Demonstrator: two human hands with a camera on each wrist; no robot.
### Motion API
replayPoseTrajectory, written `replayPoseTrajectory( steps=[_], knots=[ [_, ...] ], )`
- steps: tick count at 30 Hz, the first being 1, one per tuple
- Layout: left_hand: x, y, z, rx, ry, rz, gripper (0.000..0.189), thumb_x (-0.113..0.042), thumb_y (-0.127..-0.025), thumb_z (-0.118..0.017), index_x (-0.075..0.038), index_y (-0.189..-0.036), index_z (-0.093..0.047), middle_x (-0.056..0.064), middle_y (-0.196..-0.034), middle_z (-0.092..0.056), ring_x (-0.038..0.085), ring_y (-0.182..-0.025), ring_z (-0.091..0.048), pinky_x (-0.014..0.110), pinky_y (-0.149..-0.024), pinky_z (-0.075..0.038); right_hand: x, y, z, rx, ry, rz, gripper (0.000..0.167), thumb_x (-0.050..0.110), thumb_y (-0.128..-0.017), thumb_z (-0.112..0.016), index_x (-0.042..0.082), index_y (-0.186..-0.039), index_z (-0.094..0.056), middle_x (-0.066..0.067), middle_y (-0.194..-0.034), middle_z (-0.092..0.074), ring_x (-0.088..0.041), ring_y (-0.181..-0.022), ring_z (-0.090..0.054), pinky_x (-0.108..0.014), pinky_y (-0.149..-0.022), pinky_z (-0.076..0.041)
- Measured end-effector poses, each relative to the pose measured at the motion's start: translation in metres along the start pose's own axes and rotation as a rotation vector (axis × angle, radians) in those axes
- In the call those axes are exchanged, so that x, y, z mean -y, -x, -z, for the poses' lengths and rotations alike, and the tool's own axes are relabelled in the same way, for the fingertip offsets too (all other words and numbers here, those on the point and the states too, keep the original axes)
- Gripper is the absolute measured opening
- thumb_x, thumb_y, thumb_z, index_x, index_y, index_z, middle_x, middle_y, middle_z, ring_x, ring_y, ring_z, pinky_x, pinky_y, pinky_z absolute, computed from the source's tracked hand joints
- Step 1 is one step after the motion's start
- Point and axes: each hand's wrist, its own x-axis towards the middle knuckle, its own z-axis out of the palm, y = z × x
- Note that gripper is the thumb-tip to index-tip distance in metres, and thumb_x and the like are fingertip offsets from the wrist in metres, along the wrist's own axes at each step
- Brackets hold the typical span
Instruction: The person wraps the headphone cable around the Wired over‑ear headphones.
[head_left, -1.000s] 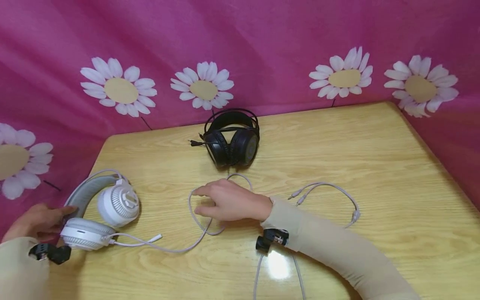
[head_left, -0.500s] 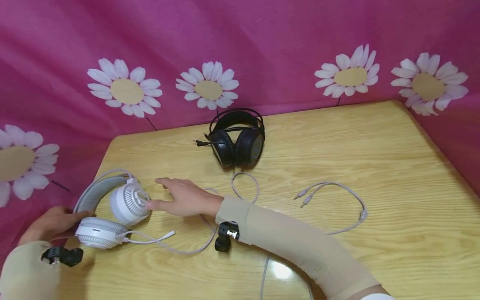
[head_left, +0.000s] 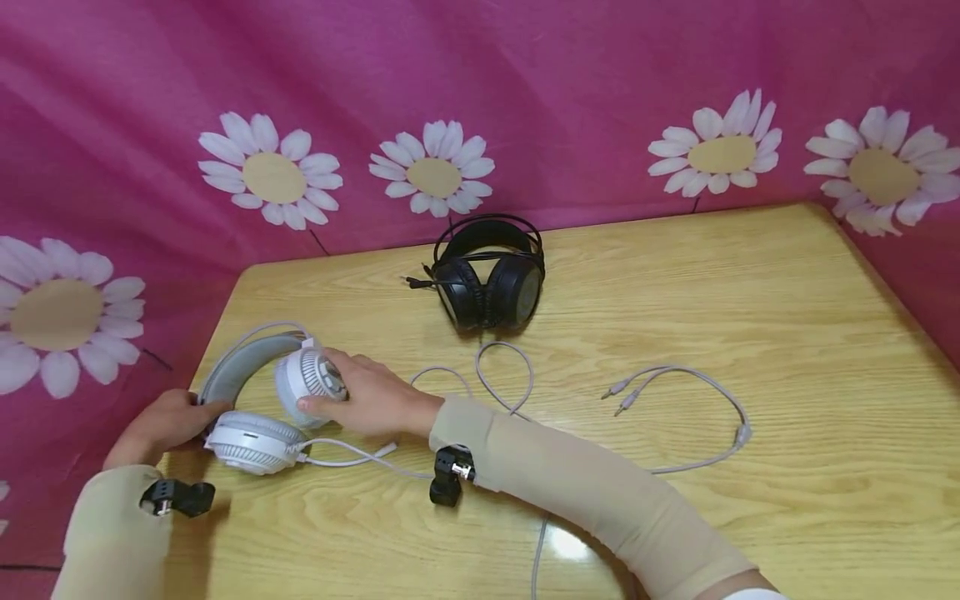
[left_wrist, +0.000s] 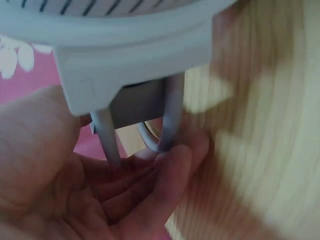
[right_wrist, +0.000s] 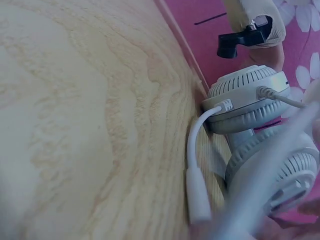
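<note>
A white over-ear headset (head_left: pixel 253 443) with a grey padded headband (head_left: pixel 238 372) lies at the left of the table. My left hand (head_left: pixel 167 423) holds the headband just behind the nearer ear cup; in the left wrist view its fingers (left_wrist: pixel 170 175) curl round the thin frame wires below the cup. At the other ear cup (head_left: pixel 303 385), my right hand (head_left: pixel 378 398) grips the outer side between thumb and fingers. A short white microphone boom (right_wrist: pixel 197 192) sticks out from the nearer cup. In the right wrist view, a blurred cable crosses close to the camera.
A black headset (head_left: pixel 491 287) stands at the back middle of the wooden table (head_left: pixel 675 292). The white headset's cable (head_left: pixel 530 379) loops across the middle, partly under my right forearm. Its two plugs (head_left: pixel 621 398) lie to the right. A pink flowered cloth (head_left: pixel 562 100) hangs behind.
My right hand has moved left from over the looped cable to the farther ear cup and taken hold of it. My left hand stays on the headband. The head view has shifted left.
</note>
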Motion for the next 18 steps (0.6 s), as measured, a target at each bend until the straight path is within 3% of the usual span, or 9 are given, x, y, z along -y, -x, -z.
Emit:
replayPoseTrajectory(
  steps=[11, 18],
  knots=[
    [-0.027, -0.004, -0.018, -0.026, -0.021, -0.017, 0.046, -0.045, -0.101, -0.045, -0.006, -0.081, -0.059, 0.003, -0.078, -0.054, 0.019, -0.077, -0.053, 0.030, -0.067, -0.042, -0.016, 0.007, 0.010, -0.049, -0.030, -0.038, 0.084, 0.063, -0.099, -0.054, 0.021, -0.164, -0.023, -0.007, -0.149, -0.055, -0.020, -0.134, -0.055, -0.036, -0.111, -0.049],
    [-0.035, 0.006, -0.021, -0.096, 0.024, -0.017, 0.045, -0.042, -0.102, -0.044, -0.002, -0.091, -0.061, 0.007, -0.086, -0.056, 0.023, -0.085, -0.053, 0.031, -0.069, -0.043, -0.012, 0.012, 0.016, -0.054, -0.042, 0.007, 0.085, 0.063, -0.098, -0.057, 0.018, -0.163, -0.027, -0.008, -0.139, -0.059, -0.019, -0.123, -0.058, -0.029, -0.098, -0.053]
  ],
)
